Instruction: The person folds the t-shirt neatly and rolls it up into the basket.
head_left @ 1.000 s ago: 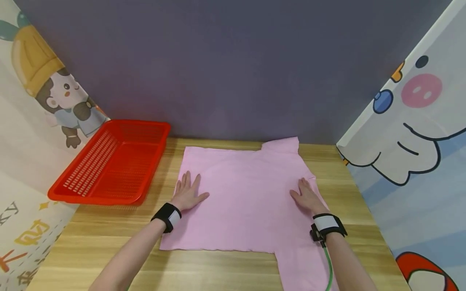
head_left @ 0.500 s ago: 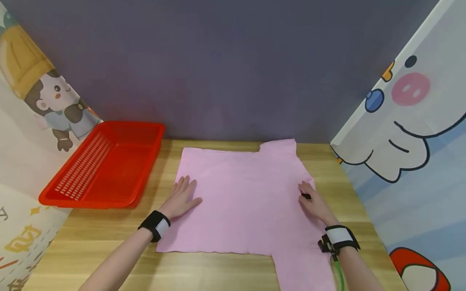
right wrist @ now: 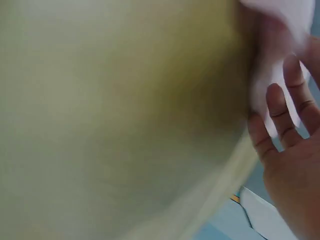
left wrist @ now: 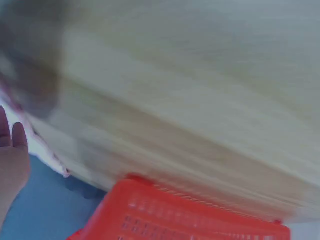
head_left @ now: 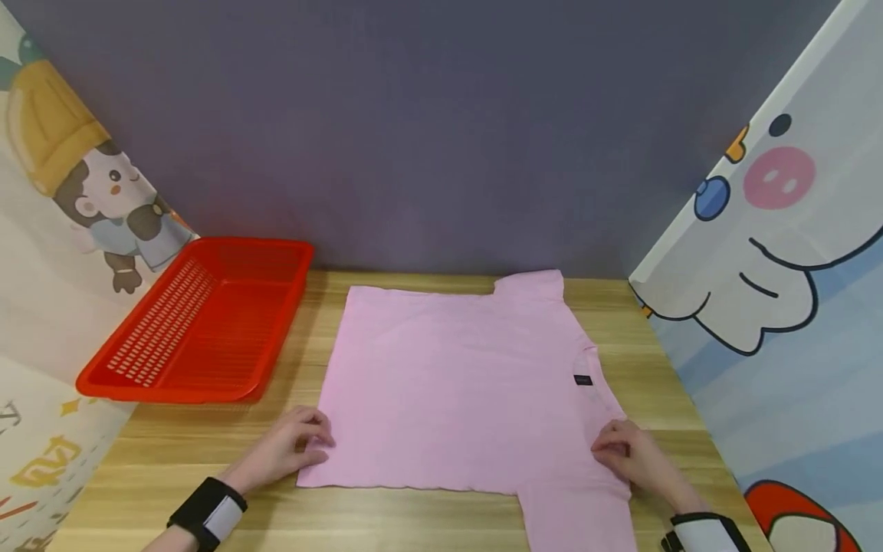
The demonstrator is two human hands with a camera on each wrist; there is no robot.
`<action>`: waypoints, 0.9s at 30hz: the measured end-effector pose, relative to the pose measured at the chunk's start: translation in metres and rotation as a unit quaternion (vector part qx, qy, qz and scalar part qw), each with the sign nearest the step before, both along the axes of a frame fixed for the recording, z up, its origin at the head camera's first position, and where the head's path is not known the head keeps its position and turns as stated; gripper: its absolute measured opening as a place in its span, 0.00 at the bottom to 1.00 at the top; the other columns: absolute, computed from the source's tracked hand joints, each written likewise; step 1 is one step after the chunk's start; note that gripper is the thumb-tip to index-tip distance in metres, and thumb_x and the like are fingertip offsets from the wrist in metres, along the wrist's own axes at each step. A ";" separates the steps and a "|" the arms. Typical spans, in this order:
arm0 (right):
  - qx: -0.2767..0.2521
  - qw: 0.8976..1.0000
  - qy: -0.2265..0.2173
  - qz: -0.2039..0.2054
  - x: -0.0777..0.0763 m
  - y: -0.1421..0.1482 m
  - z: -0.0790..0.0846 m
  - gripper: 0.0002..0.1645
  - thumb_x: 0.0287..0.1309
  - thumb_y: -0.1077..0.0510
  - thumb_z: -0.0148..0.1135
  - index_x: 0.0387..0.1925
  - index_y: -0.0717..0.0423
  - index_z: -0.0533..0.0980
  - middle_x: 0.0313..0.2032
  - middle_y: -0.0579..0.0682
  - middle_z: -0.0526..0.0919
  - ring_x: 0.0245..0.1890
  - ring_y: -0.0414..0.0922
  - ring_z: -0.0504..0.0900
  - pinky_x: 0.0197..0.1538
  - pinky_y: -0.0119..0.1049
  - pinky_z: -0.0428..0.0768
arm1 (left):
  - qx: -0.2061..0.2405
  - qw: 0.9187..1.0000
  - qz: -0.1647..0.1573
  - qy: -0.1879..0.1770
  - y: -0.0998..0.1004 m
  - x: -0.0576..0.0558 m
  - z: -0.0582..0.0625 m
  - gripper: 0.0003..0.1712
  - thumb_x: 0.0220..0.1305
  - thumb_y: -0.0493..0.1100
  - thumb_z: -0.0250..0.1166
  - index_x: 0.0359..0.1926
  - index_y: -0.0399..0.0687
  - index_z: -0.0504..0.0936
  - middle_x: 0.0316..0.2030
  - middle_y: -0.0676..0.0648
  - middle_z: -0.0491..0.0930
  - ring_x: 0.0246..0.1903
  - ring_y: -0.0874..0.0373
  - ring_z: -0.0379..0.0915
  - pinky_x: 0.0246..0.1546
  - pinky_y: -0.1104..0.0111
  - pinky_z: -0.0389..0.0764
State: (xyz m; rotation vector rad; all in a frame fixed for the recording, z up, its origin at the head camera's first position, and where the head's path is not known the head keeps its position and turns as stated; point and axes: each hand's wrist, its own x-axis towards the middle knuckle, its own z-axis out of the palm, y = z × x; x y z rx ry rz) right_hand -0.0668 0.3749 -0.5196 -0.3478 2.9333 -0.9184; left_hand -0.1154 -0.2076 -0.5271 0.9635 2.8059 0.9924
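A pink T-shirt (head_left: 448,383) lies spread flat on the wooden table, its hem to the left and its neckline, with a small black label (head_left: 582,380), to the right. At the shirt's near left corner is my left hand (head_left: 286,445), fingers loosely bent and a small gap showing between thumb and fingertips. My right hand (head_left: 638,456) is over the near shoulder edge by the neckline, its fingers bent over the cloth. In the right wrist view, several fingers (right wrist: 281,115) are slightly bent beside the pink fabric. The left wrist view is blurred and catches only two fingertips.
A red plastic basket (head_left: 192,396) stands at the left, beside the shirt. Behind the table (head_left: 414,521) rises a dark grey panel (head_left: 441,138). Cartoon-printed walls flank both sides. One sleeve runs out of the frame toward me.
Both hands have left the middle of the shirt and come nearer to me, the left to the hem corner, the right to the near shoulder. The neck label has become fully visible.
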 end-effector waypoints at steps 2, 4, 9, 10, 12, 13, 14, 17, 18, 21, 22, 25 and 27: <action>-0.009 1.000 0.015 0.005 0.008 0.003 -0.006 0.12 0.41 0.63 0.68 0.24 0.41 0.80 0.28 0.38 0.77 0.29 0.32 0.68 0.31 0.26 0.68 | 0.022 0.999 -0.023 0.017 -0.004 0.006 -0.004 0.10 0.45 0.43 0.70 0.31 0.62 0.82 0.39 0.58 0.73 0.42 0.63 0.65 0.45 0.74 0.65; -0.014 0.999 0.032 0.007 0.015 0.005 -0.009 0.15 0.39 0.66 0.68 0.25 0.40 0.80 0.30 0.38 0.77 0.32 0.31 0.68 0.33 0.26 0.68 | 0.048 0.998 -0.035 0.026 -0.008 0.011 -0.008 0.10 0.46 0.41 0.69 0.31 0.60 0.82 0.40 0.55 0.74 0.43 0.61 0.67 0.47 0.80 0.64; -0.031 0.997 0.066 0.031 0.025 0.010 -0.010 0.20 0.36 0.71 0.67 0.25 0.40 0.80 0.33 0.42 0.76 0.36 0.31 0.68 0.39 0.19 0.66 | 0.087 0.995 -0.049 0.020 -0.017 0.016 -0.010 0.08 0.46 0.41 0.69 0.30 0.58 0.83 0.42 0.51 0.77 0.49 0.56 0.69 0.54 0.90 0.55; -0.037 0.996 0.072 0.042 0.027 0.011 -0.009 0.21 0.34 0.72 0.67 0.25 0.41 0.80 0.34 0.44 0.76 0.37 0.31 0.69 0.41 0.17 0.65 | 0.085 0.995 -0.050 0.016 -0.019 0.017 -0.010 0.07 0.46 0.42 0.69 0.29 0.59 0.82 0.43 0.51 0.78 0.50 0.55 0.69 0.55 0.90 0.54; -0.045 0.994 0.073 0.061 0.030 0.013 -0.006 0.22 0.33 0.74 0.66 0.26 0.42 0.79 0.37 0.48 0.77 0.41 0.32 0.69 0.44 0.13 0.62 | 0.065 0.997 -0.050 0.008 -0.023 0.018 -0.008 0.07 0.45 0.45 0.69 0.28 0.62 0.81 0.45 0.52 0.78 0.52 0.54 0.69 0.55 0.91 0.53; -0.047 0.994 0.074 0.070 0.031 0.014 -0.005 0.23 0.33 0.74 0.66 0.26 0.42 0.79 0.38 0.49 0.77 0.42 0.32 0.70 0.46 0.12 0.61 | 0.051 0.997 -0.051 0.007 -0.024 0.018 -0.006 0.07 0.45 0.46 0.69 0.28 0.64 0.81 0.45 0.53 0.78 0.52 0.53 0.70 0.55 0.91 0.53; -0.048 0.994 0.069 0.074 0.033 0.015 -0.004 0.24 0.32 0.75 0.66 0.27 0.42 0.79 0.40 0.50 0.77 0.44 0.30 0.69 0.47 0.11 0.60 | 0.036 0.998 -0.052 0.009 -0.026 0.019 -0.005 0.07 0.44 0.48 0.69 0.28 0.65 0.81 0.46 0.53 0.78 0.52 0.53 0.70 0.55 0.91 0.53; -0.055 0.994 0.041 0.086 0.037 0.018 -0.001 0.26 0.31 0.76 0.64 0.29 0.42 0.79 0.44 0.54 0.76 0.49 0.26 0.67 0.49 0.08 0.58 | -0.009 0.998 -0.053 0.027 -0.029 0.021 -0.002 0.10 0.43 0.53 0.69 0.31 0.67 0.81 0.48 0.55 0.78 0.52 0.54 0.71 0.55 0.92 0.53; -0.052 0.994 0.029 0.088 0.038 0.018 0.000 0.27 0.31 0.75 0.65 0.31 0.42 0.79 0.45 0.54 0.76 0.50 0.25 0.65 0.49 0.08 0.58 | -0.022 0.998 -0.053 0.038 -0.030 0.022 0.000 0.12 0.43 0.54 0.69 0.33 0.67 0.81 0.48 0.56 0.78 0.51 0.55 0.72 0.55 0.91 0.54; -0.048 0.995 -0.003 0.085 0.040 0.019 0.002 0.26 0.31 0.73 0.65 0.34 0.42 0.78 0.48 0.56 0.74 0.52 0.21 0.61 0.49 0.07 0.56 | -0.053 0.994 -0.058 0.074 -0.030 0.025 0.003 0.16 0.41 0.58 0.68 0.35 0.65 0.81 0.49 0.56 0.78 0.49 0.56 0.73 0.54 0.87 0.58; -0.043 0.996 -0.010 0.082 0.041 0.019 0.003 0.26 0.32 0.71 0.66 0.34 0.42 0.77 0.49 0.56 0.73 0.52 0.20 0.60 0.49 0.08 0.57 | -0.062 0.992 -0.061 0.086 -0.030 0.026 0.004 0.18 0.41 0.59 0.68 0.36 0.64 0.82 0.49 0.56 0.78 0.49 0.56 0.73 0.53 0.84 0.61; -0.035 0.997 -0.029 0.070 0.042 0.018 0.004 0.24 0.33 0.70 0.66 0.33 0.40 0.75 0.50 0.56 0.72 0.52 0.19 0.59 0.48 0.08 0.56 | -0.084 0.989 -0.068 0.104 -0.029 0.030 0.006 0.19 0.41 0.61 0.68 0.37 0.65 0.82 0.49 0.57 0.78 0.48 0.58 0.74 0.51 0.77 0.66; -0.017 0.998 -0.014 0.066 0.044 0.016 0.004 0.24 0.32 0.70 0.66 0.30 0.38 0.75 0.50 0.55 0.73 0.52 0.20 0.60 0.47 0.07 0.56 | -0.093 0.987 -0.072 0.105 -0.029 0.032 0.008 0.17 0.42 0.60 0.67 0.37 0.66 0.82 0.48 0.58 0.78 0.48 0.59 0.74 0.50 0.75 0.69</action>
